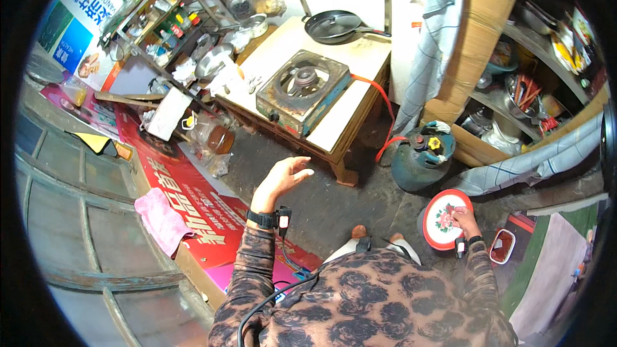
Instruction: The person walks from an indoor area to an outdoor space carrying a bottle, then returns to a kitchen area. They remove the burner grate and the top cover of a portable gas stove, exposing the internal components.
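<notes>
My left hand [280, 184] is raised in front of the stove table, its fingers apart and slightly curled, with nothing in it. Down at the right, my right hand [465, 220] is over a round white lid [441, 202] with a red rim and a floral pattern. Its fingers are drawn together near the middle of the lid, and whatever knob they grip is hidden under them. A grey side of a round container [421, 223] shows below the lid's left edge. Close by on the right is a small white tub [502, 246] with dark red contents.
A rusty gas stove [303, 90] and a black frying pan [333, 26] stand on a pale table [344, 110]. An orange hose [385, 103] links the stove to a gas cylinder [421, 164]. Cluttered shelves [485, 99] are at right; a pink cloth [160, 218] lies at left.
</notes>
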Motion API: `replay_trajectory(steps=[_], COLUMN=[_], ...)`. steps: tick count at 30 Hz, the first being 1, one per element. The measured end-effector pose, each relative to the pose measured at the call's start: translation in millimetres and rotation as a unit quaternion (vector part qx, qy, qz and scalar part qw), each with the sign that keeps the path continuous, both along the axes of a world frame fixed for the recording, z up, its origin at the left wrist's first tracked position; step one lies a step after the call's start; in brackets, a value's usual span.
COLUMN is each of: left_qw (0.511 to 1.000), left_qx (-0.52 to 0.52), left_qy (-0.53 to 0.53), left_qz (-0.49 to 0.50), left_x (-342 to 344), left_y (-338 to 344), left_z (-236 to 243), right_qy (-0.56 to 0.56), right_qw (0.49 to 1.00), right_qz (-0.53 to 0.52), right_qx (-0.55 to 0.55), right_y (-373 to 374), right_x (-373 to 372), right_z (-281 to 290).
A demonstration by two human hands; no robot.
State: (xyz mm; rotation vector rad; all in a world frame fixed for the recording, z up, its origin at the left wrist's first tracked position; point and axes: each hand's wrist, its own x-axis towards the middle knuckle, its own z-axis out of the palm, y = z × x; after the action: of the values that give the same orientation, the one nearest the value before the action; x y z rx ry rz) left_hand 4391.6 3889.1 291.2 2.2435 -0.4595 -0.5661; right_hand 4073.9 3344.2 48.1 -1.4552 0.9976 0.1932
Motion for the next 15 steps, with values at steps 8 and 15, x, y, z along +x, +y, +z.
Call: replay_trajectory(steps=[8,15], left_qw=[0.992,0.983], left_qx=[0.004,0.003], left_qy=[-0.033,0.009], left_qz=[0.125,0.181], left_x=[28,67], left_y=[82,141], left_z=[-19,-27], right_qy=[-0.066,-0.097], right_qw=[0.962,0.961], right_qz=[0.074,0.224], right_qx=[-0.253,-0.128], right_y=[-20,25], right_x=[141,246], right_z=[-23,0])
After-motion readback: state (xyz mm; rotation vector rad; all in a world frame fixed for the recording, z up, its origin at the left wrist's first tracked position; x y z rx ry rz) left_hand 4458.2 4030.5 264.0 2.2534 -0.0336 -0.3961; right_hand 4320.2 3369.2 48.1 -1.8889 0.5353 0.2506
